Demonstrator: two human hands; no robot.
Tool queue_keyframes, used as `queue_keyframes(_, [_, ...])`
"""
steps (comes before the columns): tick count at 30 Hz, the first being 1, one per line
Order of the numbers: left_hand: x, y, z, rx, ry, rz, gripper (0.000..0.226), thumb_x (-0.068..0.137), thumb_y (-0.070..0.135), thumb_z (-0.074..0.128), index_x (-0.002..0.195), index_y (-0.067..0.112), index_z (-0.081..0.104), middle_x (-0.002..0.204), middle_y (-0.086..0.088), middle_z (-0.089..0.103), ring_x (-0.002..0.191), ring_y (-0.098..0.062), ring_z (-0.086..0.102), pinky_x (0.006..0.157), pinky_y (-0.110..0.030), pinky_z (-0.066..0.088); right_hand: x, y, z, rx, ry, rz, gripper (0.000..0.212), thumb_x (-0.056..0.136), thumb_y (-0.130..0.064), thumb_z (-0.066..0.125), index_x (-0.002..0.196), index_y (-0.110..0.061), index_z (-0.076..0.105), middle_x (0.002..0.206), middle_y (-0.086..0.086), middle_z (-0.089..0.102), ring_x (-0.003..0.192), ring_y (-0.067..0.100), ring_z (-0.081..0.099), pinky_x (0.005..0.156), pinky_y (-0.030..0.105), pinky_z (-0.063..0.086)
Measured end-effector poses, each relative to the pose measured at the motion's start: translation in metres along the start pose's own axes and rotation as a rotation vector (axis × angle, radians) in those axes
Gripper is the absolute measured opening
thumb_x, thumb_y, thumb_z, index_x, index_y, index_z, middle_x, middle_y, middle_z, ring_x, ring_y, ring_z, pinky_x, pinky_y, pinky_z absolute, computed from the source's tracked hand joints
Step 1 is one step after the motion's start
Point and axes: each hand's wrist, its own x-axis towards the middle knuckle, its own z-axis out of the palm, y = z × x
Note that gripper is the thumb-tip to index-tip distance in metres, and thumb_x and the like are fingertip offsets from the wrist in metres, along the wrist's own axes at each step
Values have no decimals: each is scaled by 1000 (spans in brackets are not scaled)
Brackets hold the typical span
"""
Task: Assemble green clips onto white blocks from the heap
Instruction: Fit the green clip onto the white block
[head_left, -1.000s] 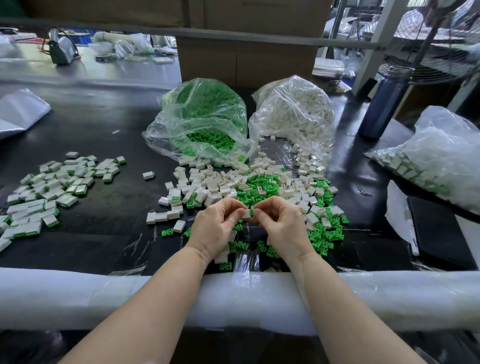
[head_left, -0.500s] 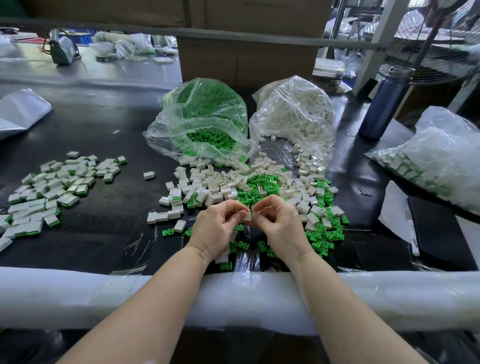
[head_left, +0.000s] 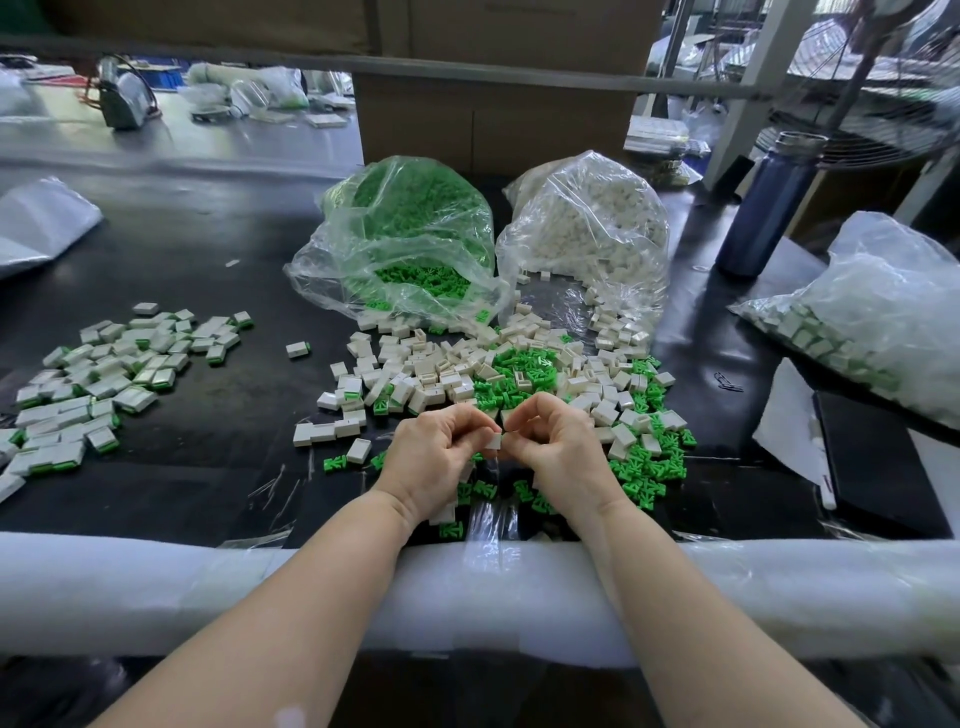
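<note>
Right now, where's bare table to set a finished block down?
Best patch: the dark strip between the finished pile at left and the mixed heap, broken only by one stray block. Also bare near the foam rail, left of the left hand. Crowded: around both hands, right hand included, and up to the green bag and white bag.

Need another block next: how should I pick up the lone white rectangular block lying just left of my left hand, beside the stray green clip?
Pinch the white rectangular plastic block across its two long sides, coming straight down from above. It lies flat and apart from the heap, with bare dark tabletop beside both long sides, so fingertips fit there.
</note>
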Motion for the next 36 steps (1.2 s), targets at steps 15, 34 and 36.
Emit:
queue_keyframes(15, [0, -1, 0, 17, -41, 21, 12, 88, 12, 61, 83, 21, 67, 76, -4, 67, 62, -12, 52, 69, -29, 44, 0, 1, -2, -2, -71, 6, 20, 82, 5, 63, 77, -14, 56, 69, 3, 65, 63, 11, 65, 68, 26, 56])
queue_keyframes(34, [0, 0, 2, 74, 45, 98, 11, 87, 22, 62, 97, 19, 65, 90, -1, 66, 83, -19, 62, 81, -36, 51, -1, -3, -3, 149, 34, 41, 4, 89, -6, 60, 85, -7, 61, 75, 13, 68, 59, 10, 64, 51, 16, 49])
queue_keyframes(36, [1, -1, 1, 125, 69, 106, 17, 89, 25, 59, 97, 14, 68, 92, 2, 63, 89, -16, 59, 85, -33, 48, -1, -3, -2, 148, 17, 30, 3, 88, -6, 61, 85, -6, 62, 75, 10, 68, 62, 10, 65, 56, 18, 52])
